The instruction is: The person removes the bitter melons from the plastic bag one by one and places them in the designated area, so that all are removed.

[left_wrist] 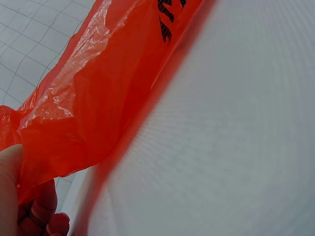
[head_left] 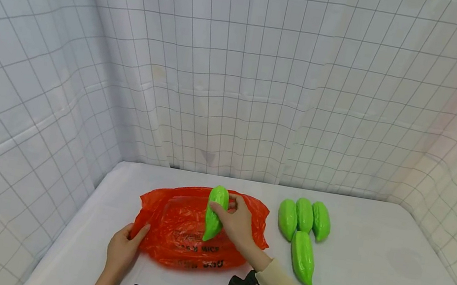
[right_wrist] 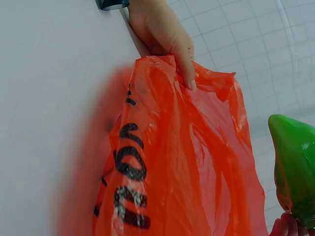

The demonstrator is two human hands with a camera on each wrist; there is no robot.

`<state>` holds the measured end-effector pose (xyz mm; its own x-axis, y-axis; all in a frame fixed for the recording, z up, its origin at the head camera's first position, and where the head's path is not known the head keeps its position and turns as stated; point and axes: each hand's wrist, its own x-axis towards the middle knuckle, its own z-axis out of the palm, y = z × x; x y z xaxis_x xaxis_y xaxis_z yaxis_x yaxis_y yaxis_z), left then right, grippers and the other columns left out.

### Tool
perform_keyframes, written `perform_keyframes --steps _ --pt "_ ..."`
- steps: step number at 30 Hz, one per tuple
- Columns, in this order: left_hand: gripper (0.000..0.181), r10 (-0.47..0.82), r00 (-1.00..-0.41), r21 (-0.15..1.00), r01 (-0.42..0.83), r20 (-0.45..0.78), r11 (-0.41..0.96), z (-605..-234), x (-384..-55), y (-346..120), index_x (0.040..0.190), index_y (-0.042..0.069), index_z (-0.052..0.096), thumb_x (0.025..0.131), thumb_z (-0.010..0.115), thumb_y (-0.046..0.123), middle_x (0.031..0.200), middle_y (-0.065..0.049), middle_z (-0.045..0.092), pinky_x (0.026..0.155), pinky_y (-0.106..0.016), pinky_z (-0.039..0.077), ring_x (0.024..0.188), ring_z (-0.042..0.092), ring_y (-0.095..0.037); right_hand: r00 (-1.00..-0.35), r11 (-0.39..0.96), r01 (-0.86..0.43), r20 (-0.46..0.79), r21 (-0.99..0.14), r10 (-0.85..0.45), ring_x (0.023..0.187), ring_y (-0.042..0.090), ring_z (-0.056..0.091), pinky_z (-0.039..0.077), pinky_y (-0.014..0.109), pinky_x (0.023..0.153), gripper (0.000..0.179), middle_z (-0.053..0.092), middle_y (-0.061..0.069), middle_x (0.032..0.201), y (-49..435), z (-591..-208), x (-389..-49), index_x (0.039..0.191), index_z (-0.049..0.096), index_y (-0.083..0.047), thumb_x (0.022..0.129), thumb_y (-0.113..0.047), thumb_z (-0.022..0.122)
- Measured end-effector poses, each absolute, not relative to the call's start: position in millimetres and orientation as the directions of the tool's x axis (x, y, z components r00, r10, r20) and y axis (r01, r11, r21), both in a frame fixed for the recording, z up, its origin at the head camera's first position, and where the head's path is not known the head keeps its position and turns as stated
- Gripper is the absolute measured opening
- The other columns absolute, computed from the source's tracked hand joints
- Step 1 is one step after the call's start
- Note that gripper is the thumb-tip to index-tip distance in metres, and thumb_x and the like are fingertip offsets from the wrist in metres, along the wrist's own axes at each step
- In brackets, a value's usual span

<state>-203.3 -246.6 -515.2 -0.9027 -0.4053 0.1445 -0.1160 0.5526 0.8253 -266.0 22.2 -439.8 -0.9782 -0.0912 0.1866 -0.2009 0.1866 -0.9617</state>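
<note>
A red plastic bag (head_left: 181, 215) with black printing lies spread on the table. Its left edge is pinched between the thumb and fingers of my left hand (head_left: 122, 248); the left wrist view shows the thumb on top of the film and curled fingers below it. Over the bag, my right hand (head_left: 238, 224) grips a glossy bright green tapered vegetable (head_left: 215, 210), pointed end toward me. In the right wrist view the green vegetable (right_wrist: 298, 167) appears at the right edge, with fingertips under it and the bag (right_wrist: 197, 162) beside it.
Several similar green vegetables (head_left: 304, 215) lie grouped on the white table (head_left: 370, 264), right of the bag. White grid-patterned curtains (head_left: 237, 89) enclose the back and sides. Both wrists carry black camera mounts (head_left: 242, 284).
</note>
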Motion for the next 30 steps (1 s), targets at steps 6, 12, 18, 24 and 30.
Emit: perform_keyframes --steps 6,12,18,24,30 --pt "0.045 -0.407 -0.901 0.823 -0.115 0.149 0.556 -516 -204 -247 0.1 -0.001 0.064 0.092 0.059 0.043 0.07 -0.003 0.058 0.06 -0.03 0.036 0.069 0.047 -0.02 -0.977 0.201 -0.212 0.208 -0.956 -0.04 0.069 0.018 0.055 0.051 0.031 0.055 0.059 0.057 0.006 0.088 36 -436 -265 0.123 0.054 -0.005 0.08 -0.042 0.073" --pt "0.044 -0.412 -0.898 0.826 -0.111 0.155 0.552 -518 -205 -247 0.101 0.0 0.065 0.092 0.06 0.043 0.072 -0.004 0.059 0.06 -0.029 0.037 0.069 0.047 -0.019 -0.973 0.201 -0.228 0.231 -0.953 -0.011 0.069 0.017 0.055 0.05 0.03 0.054 0.056 0.057 0.007 0.089 52 -431 -263 0.122 0.054 -0.005 0.081 -0.037 0.074" --pt "0.043 -0.404 -0.897 0.822 -0.091 0.177 0.562 -519 -205 -247 0.1 -0.001 0.065 0.092 0.06 0.041 0.069 -0.004 0.058 0.058 -0.029 0.036 0.066 0.047 -0.018 -0.968 0.187 -0.246 0.251 -0.951 0.003 0.072 0.018 0.055 0.05 0.028 0.058 0.053 0.058 0.008 0.092 68 -431 -262 0.122 0.053 -0.005 0.083 -0.034 0.074" --pt "0.044 -0.404 -0.898 0.823 -0.094 0.172 0.56 -518 -205 -248 0.101 -0.001 0.065 0.092 0.06 0.042 0.07 -0.003 0.058 0.057 -0.028 0.036 0.066 0.046 -0.017 -0.976 0.168 -0.212 0.218 -0.963 0.016 0.072 0.019 0.054 0.048 0.027 0.06 0.055 0.055 0.01 0.092 83 -430 -260 0.125 0.051 -0.005 0.083 -0.033 0.074" --pt "0.044 -0.401 -0.902 0.828 -0.098 0.161 0.553 -519 -205 -248 0.099 -0.001 0.064 0.092 0.06 0.042 0.067 -0.003 0.055 0.057 -0.028 0.035 0.065 0.046 -0.018 -0.983 0.21 -0.172 0.18 -0.962 0.02 0.074 0.019 0.054 0.048 0.028 0.061 0.057 0.053 0.011 0.094 101 -426 -257 0.127 0.049 -0.006 0.083 -0.033 0.073"
